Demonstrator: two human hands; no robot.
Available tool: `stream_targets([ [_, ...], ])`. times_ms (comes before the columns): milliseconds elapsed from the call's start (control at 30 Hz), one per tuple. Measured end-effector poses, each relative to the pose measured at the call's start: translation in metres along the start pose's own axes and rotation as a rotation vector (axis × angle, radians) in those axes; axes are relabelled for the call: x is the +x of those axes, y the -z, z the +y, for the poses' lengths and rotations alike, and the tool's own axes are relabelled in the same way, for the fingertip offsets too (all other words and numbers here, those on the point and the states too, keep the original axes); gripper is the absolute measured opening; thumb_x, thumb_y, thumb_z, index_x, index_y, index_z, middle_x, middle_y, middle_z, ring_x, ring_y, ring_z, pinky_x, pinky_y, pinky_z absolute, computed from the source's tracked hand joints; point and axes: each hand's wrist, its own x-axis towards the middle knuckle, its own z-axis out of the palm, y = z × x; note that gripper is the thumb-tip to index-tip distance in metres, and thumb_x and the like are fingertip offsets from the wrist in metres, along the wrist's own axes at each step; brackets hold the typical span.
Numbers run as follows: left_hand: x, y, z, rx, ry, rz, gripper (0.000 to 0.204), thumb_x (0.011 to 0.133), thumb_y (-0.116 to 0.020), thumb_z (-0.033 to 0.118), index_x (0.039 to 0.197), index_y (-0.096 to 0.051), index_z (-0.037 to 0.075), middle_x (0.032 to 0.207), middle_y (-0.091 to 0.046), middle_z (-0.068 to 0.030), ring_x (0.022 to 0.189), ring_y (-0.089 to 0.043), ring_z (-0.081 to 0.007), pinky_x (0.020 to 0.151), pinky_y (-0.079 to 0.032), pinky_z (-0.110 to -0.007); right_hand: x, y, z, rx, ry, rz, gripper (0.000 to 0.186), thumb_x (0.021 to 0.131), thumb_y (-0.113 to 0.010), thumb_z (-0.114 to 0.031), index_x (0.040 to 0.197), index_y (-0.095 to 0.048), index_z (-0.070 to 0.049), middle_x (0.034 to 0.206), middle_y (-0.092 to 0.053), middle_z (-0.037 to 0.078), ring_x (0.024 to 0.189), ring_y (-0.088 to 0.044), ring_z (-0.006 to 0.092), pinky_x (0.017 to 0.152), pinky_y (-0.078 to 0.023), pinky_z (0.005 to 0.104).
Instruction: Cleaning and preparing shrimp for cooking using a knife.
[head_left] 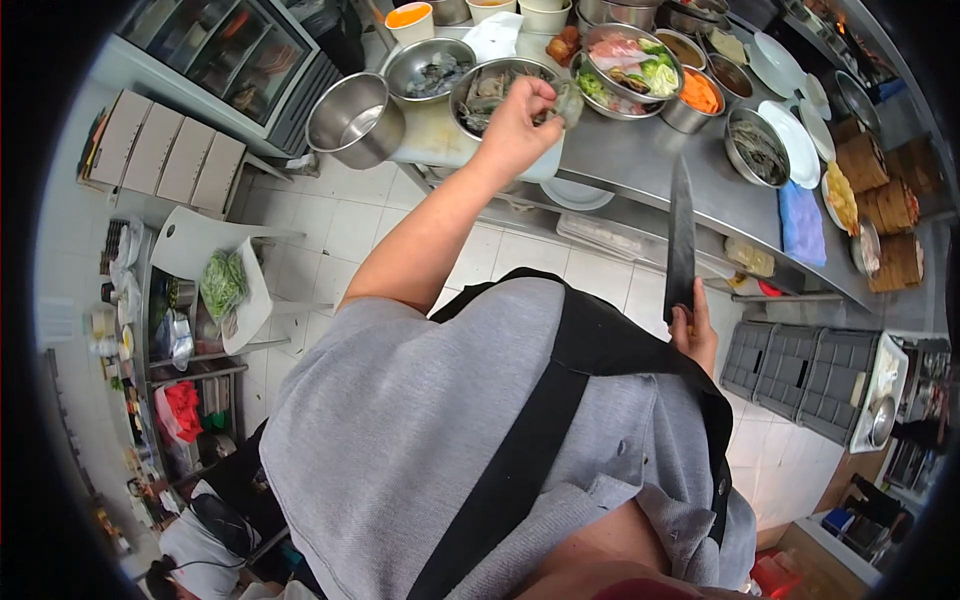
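My left hand [520, 128] reaches over the counter, fingers pinched on a greyish, translucent raw shrimp [568, 103], which shows just right of the fingertips. Under and behind that hand stands a steel bowl of raw grey shrimp [484, 92], partly covered by it. To its left, another steel bowl [420, 52] contains pale, bluish-grey pieces like peeled shrimp. In my right hand [697, 330], held off the counter's front edge, is a large kitchen knife [681, 225], its broad dark blade pointing up toward the counter. A white cutting board [430, 143] lies partly beneath the shrimp bowl.
A deep steel pot [357, 122] stands at the counter's left end. Bowls of mixed vegetables [640, 65] and cut carrots [698, 95] crowd the back. Rightward are a shrimp bowl [757, 147], white plates [790, 140], a blue cloth [803, 222] and bamboo steamers [888, 205]. Grey crates [800, 370] stand right.
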Motion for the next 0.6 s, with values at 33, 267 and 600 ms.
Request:
stream_targets([
  [33, 0.001, 0.007, 0.002, 0.113, -0.054, 0.058, 0.034, 0.076, -0.06, 0.002, 0.104, -0.041, 0.002, 0.094, -0.061, -0.0117, 0.085, -0.059, -0.0152, 0.072, -0.048, -0.028, 0.002, 0.001, 0.0, 0.005, 0.005, 0.002, 0.06, 0.087, -0.056, -0.003, 0.141, -0.033, -0.017, 0.086, -0.067, 0.013, 0.077, -0.064, 0.0146, 0.069, -0.049, 0.0252],
  [267, 0.028, 0.074, -0.027, 1.069, -0.118, -0.097, 0.03, 0.068, -0.062, 0.013, 0.097, -0.061, 0.009, 0.105, -0.059, -0.0126, 0.106, -0.051, -0.0329, 0.092, -0.039, -0.04, 0.005, 0.01, -0.004, -0.048, -0.079, -0.033, 0.056, 0.087, -0.058, -0.011, 0.138, -0.036, -0.022, 0.091, -0.067, 0.018, 0.084, -0.066, 0.0272, 0.073, -0.051, 0.0338],
  [600, 0.112, -0.194, 0.022, 0.469, -0.397, -0.436, 0.014, 0.082, -0.057, 0.011, 0.093, -0.062, 0.006, 0.094, -0.064, -0.0112, 0.088, -0.062, -0.0279, 0.077, -0.049, -0.035, -0.026, 0.038, 0.027, 0.248, -0.238, 0.21, 0.058, 0.088, -0.056, -0.009, 0.141, -0.033, -0.019, 0.078, -0.062, 0.005, 0.057, -0.049, 0.0059, 0.054, -0.045, 0.022],
])
